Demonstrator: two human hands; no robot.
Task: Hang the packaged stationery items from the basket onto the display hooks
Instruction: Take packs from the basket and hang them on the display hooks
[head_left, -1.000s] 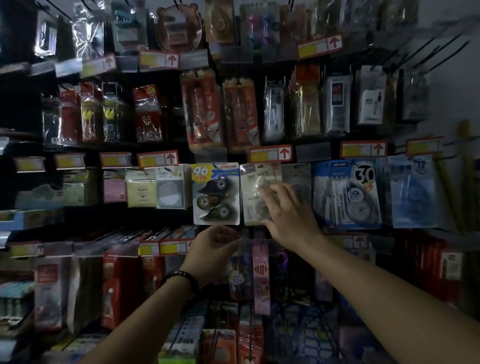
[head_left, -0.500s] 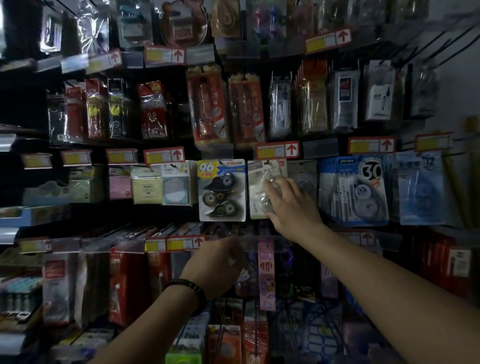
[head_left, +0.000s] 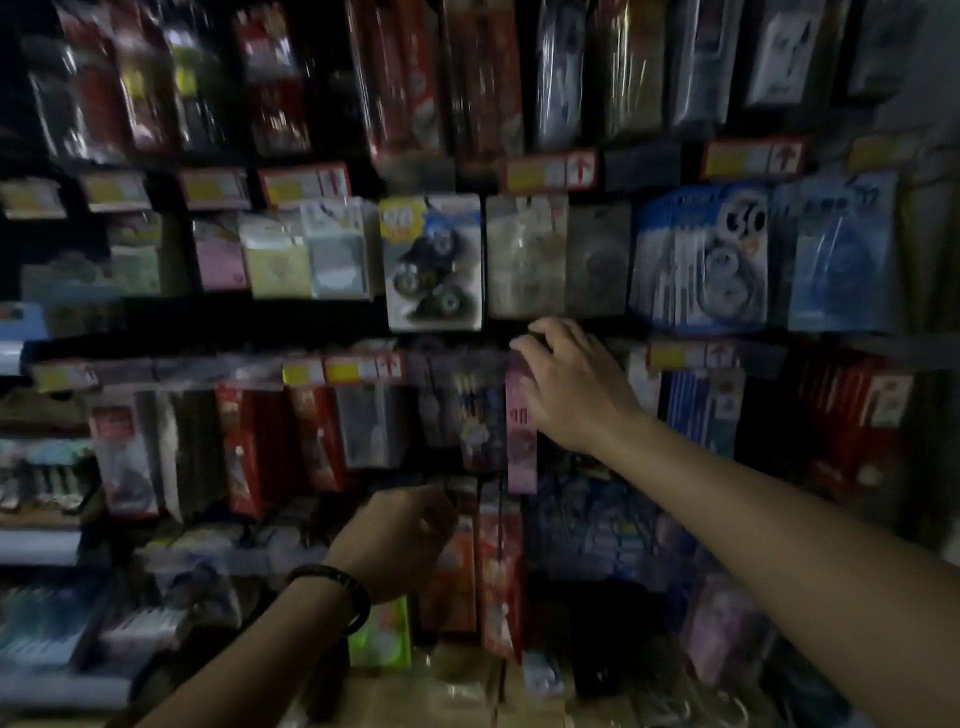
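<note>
The frame is dim and blurred. A clear tape pack (head_left: 524, 260) hangs on its hook in the middle row, next to a white card with black tape wheels (head_left: 434, 262). My right hand (head_left: 571, 387) is just below the clear pack and off it, its fingers loosely bent over the price rail and the top of a pink hanging strip (head_left: 521, 447). Lower down, my left hand (head_left: 400, 540), with a dark wristband, has its fingers curled in front of the bottom row of packs. Whether it holds anything is hidden. No basket is in view.
Rows of packaged stationery fill the wall: blue tape packs (head_left: 701, 265) at right, sticky notes (head_left: 311, 254) at left, red packs (head_left: 260, 447) below. Yellow and red price tags (head_left: 550, 171) line the rails. Cardboard boxes (head_left: 447, 691) sit at the bottom.
My right hand has come off the clear tape pack and dropped to the rail beneath it. My left hand has sunk lower. The view has tilted downward.
</note>
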